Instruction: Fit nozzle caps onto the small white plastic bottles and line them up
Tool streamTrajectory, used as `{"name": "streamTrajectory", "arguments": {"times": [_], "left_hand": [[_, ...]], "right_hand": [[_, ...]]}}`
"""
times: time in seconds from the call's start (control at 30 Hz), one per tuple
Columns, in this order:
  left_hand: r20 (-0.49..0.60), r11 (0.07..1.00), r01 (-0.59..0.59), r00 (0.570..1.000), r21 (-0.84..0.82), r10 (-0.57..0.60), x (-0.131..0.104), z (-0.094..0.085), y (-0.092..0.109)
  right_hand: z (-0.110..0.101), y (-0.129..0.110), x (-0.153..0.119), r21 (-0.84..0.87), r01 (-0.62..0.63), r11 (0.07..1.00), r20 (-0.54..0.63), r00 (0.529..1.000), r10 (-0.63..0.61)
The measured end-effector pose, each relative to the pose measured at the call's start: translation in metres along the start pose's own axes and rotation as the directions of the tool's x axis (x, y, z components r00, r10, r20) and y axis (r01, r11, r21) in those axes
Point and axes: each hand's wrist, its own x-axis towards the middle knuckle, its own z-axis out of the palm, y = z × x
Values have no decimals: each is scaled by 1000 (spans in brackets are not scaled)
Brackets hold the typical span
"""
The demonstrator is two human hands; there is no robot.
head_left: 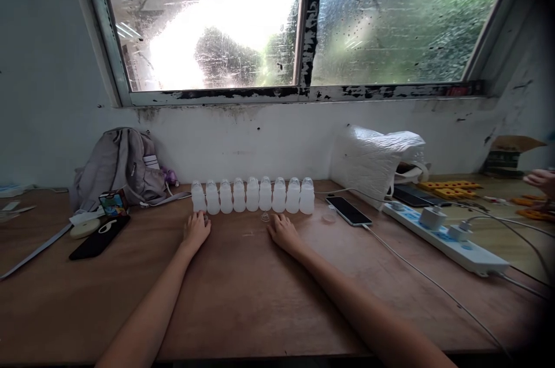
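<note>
Several translucent white bottles [239, 196] with clear domed caps stand upright in a tight row near the wall. My left hand [197, 231] rests on the table just in front of the leftmost bottles, fingers forward and thumb apart; whether the fingertips touch a bottle is hard to tell. Farther right, my right hand [284, 230] lies low on the table before the row, its fingers loosely bent and holding nothing visible. Beside its fingertips sits a small clear cap [265, 216]. Another clear round piece [329, 218] lies on the table to the right.
At left are a grey backpack [117, 166], a small box [113, 203] and a black phone [99, 238]. To the right lie a charging phone [349, 211], a silver bubble bag [368, 160] and a power strip [446, 241] with cables. Another person's hand [541, 181] shows at the right edge.
</note>
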Motion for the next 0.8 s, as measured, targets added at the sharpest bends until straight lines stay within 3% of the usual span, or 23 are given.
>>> {"name": "streamTrajectory", "arguments": {"times": [0.2, 0.5, 0.6, 0.7, 0.8], "left_hand": [[-11, 1000, 4, 1000, 21, -4, -1, -1, 1], [-9, 1000, -21, 1000, -16, 21, 0, 1, 0], [-116, 985, -122, 987, -125, 107, 2, 2, 3], [-253, 939, -280, 940, -198, 228, 0, 0, 10], [-278, 890, -410, 895, -201, 349, -7, -7, 19]], "right_hand": [[3, 3, 1, 96, 174, 980, -28, 985, -172], [4, 2, 2, 122, 157, 980, 18, 987, -161], [4, 2, 2, 125, 164, 978, 18, 986, -168], [5, 2, 1, 118, 187, 975, 11, 982, -190], [4, 2, 1, 104, 193, 976, 16, 980, -196]]}}
